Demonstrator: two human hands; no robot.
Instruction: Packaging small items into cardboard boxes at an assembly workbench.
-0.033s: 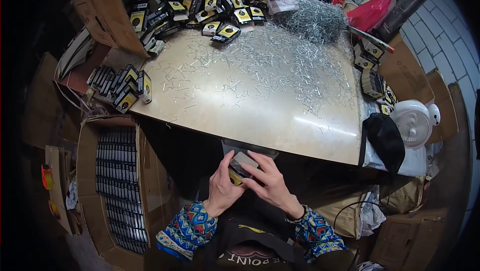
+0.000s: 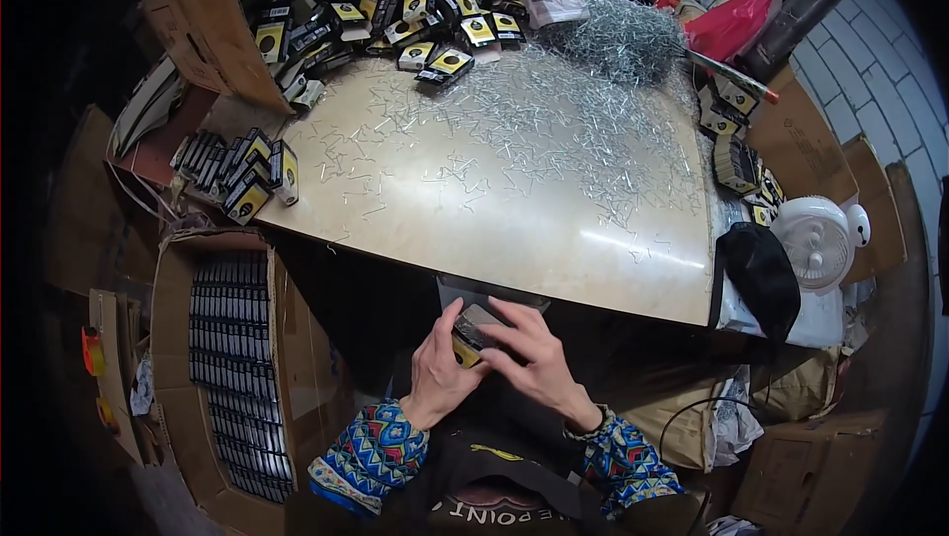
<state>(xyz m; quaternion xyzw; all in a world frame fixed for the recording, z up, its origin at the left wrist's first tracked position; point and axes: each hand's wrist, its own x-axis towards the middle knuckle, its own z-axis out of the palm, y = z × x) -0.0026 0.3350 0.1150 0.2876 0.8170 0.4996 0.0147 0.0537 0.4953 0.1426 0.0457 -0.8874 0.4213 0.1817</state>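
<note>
A small black and yellow cardboard box (image 2: 465,350) is in my hands, close to my body and just below the table's near edge. My left hand (image 2: 440,375) is wrapped round its left side, the thumb along the edge. My right hand (image 2: 537,360) reaches over from the right, with bent fingers at the box's grey upper end and the thumb near its lower right side. Those fingers partly hide the upper end, so its contents cannot be made out. Beyond, many bent silver wire pieces (image 2: 534,140) lie scattered across the tabletop (image 2: 445,249).
A dense heap of wire pieces (image 2: 628,42) and a pile of similar boxes (image 2: 415,7) cover the far side. More boxes (image 2: 247,175) sit at the left corner. A carton (image 2: 173,338) at lower left holds packed rows. At right are a white fan (image 2: 813,244) and black bag (image 2: 759,279).
My right hand's fingers have shifted slightly at the box's upper end, the index finger a little up and left. The left hand and box stay almost in place.
</note>
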